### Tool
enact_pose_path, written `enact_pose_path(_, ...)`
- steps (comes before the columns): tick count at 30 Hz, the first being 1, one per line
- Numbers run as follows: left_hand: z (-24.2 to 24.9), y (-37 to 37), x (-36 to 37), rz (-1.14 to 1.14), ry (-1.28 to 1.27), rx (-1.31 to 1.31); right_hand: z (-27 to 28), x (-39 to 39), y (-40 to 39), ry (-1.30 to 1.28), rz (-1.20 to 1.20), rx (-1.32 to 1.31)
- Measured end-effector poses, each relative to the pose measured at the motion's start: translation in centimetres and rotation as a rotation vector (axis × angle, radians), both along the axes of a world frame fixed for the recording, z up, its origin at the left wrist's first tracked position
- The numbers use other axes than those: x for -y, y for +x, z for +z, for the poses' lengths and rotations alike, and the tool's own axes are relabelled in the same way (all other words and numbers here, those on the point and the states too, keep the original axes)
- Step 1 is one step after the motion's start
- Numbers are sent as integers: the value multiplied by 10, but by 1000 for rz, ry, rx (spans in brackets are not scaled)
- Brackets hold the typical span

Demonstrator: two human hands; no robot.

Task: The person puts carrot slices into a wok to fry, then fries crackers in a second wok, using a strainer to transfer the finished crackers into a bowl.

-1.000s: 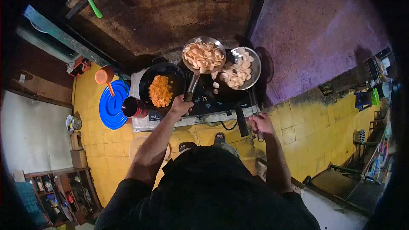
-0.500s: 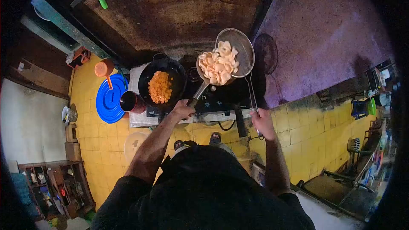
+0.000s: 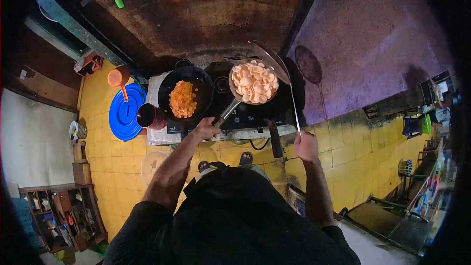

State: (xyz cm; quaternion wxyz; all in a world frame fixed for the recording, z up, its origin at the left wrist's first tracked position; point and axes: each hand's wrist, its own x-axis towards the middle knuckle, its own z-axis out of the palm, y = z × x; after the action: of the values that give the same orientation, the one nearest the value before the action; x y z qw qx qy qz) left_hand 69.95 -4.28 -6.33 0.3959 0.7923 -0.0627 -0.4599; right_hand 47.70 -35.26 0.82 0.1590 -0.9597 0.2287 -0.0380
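Observation:
My left hand [image 3: 206, 128] is closed round the dark grip of a metal skimmer [image 3: 229, 110], whose round bowl is heaped with pale, puffed crackers [image 3: 254, 82]. My right hand [image 3: 306, 145] grips the long handle of a mesh strainer [image 3: 275, 64]. The strainer is tilted almost edge-on just behind and right of the crackers, and no crackers show in it. Left of the skimmer, a black wok [image 3: 200, 76] on the stove holds small orange pieces [image 3: 183, 99]. Another dark pan, its handle [image 3: 275, 139] pointing towards me, sits partly hidden under the skimmer.
A dark red pot [image 3: 156, 118] stands at the stove's left end. Beyond it are a blue lid [image 3: 126, 122] and an orange dipper [image 3: 118, 76]. A purple wall [image 3: 363, 54] rises on the right, and a wooden panel [image 3: 206, 14] stands behind the stove.
The strainer has turned from facing me to nearly edge-on, and the crackers that spanned both tools now lie gathered in the skimmer. My right hand has risen slightly.

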Motion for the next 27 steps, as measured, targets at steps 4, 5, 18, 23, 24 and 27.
enact_pose_path(4, 8, -1, 1, -56, 41, 28, 7, 3, 0, -37, -24, 10)
enact_pose_path(5, 10, -1, 1, -68, 70, 17, 5, 6, -1, 32, -42, 65)
enact_pose_path(18, 68, 19, 27, 111, -270, -40, -75, 45, 23, 358, -337, -70)
enact_pose_path(23, 84, 27, 32, 167, -269, -12, -119, 35, 38, 1082, -380, 50)
enact_pose_path(24, 84, 27, 33, 166, -267, -10, -119, 33, 38, 1084, -381, 53)
enact_pose_path(27, 88, 26, 33, 183, -283, -10, -116, 14, 35, 1250, -346, 98)
